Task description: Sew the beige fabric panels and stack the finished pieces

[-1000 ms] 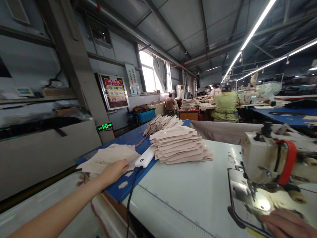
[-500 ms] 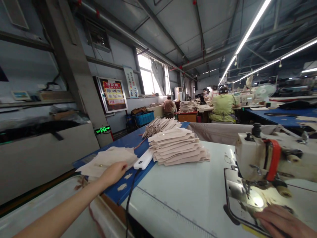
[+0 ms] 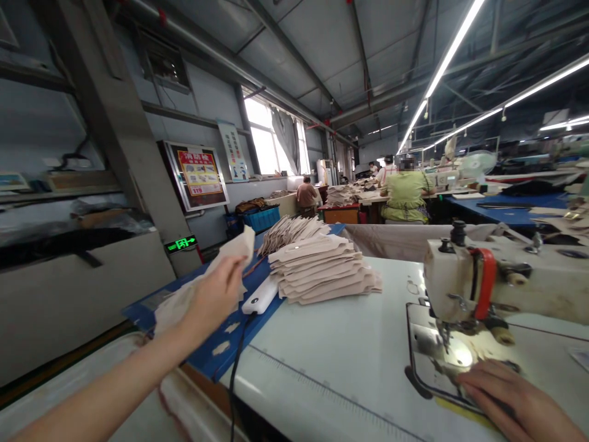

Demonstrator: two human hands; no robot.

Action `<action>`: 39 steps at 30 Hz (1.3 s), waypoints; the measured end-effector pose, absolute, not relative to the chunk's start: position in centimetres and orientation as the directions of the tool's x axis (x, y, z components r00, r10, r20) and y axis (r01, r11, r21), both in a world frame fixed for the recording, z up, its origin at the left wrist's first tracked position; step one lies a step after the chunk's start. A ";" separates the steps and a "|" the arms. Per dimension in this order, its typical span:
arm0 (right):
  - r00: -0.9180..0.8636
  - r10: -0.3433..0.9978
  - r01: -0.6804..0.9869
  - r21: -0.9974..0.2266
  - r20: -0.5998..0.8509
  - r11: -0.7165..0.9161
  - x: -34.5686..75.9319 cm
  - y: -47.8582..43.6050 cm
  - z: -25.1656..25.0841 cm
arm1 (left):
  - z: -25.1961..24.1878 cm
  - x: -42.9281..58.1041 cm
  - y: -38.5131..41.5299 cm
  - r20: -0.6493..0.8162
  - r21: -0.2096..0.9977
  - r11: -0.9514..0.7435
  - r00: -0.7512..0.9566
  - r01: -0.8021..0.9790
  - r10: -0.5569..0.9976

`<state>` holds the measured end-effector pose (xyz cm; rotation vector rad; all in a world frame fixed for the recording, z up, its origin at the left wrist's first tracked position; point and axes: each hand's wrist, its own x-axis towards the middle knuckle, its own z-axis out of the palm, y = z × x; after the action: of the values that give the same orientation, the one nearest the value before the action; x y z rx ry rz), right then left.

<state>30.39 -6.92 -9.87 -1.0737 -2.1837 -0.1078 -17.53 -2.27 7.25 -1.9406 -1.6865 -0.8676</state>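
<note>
My left hand point(image 3: 218, 288) pinches a beige fabric piece point(image 3: 242, 245) and holds it raised by one edge. Below the hand, more beige cloth point(image 3: 172, 304) shows on the blue board, partly covered by my wrist. My right hand point(image 3: 501, 390) lies on the bed of a sewing machine point(image 3: 453, 279), close to the lit needle area. Its fingers are stretched out, pointing at the needle plate point(image 3: 426, 347). Whether cloth lies under those fingers is hidden.
A stack of beige cut pieces point(image 3: 322, 270) stands on the pale table point(image 3: 331, 344), with another pile point(image 3: 294, 233) behind. A white device point(image 3: 262, 296) with a black cable point(image 3: 235, 374) lies beside it. Small scraps point(image 3: 221, 348) dot the blue board point(image 3: 209, 362). People sit working farther back.
My left hand has lifted a fabric piece up off the cloth on the blue board. My right hand stays by the needle. The whole view has shifted slightly.
</note>
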 end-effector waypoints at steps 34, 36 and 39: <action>-0.539 0.755 0.716 -0.269 0.375 0.645 26.5 -8.9 -6.5 | -5.4 2.3 -2.8 0.185 0.268 -0.723 0.702 0.637 0.688; -0.571 0.717 0.692 -0.234 0.401 0.682 26.9 -8.7 -6.9 | -3.9 -1.4 -1.9 0.291 0.328 -0.670 0.603 0.666 0.743; -0.581 0.669 0.657 -0.217 0.463 0.722 27.4 -8.3 -7.4 | -0.8 -9.7 -0.2 0.454 0.325 -0.449 0.279 0.832 0.846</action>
<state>27.37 -8.32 -7.35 -1.0069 -2.4020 0.0297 -9.67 -0.16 -0.82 -2.5312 -1.6607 -0.9234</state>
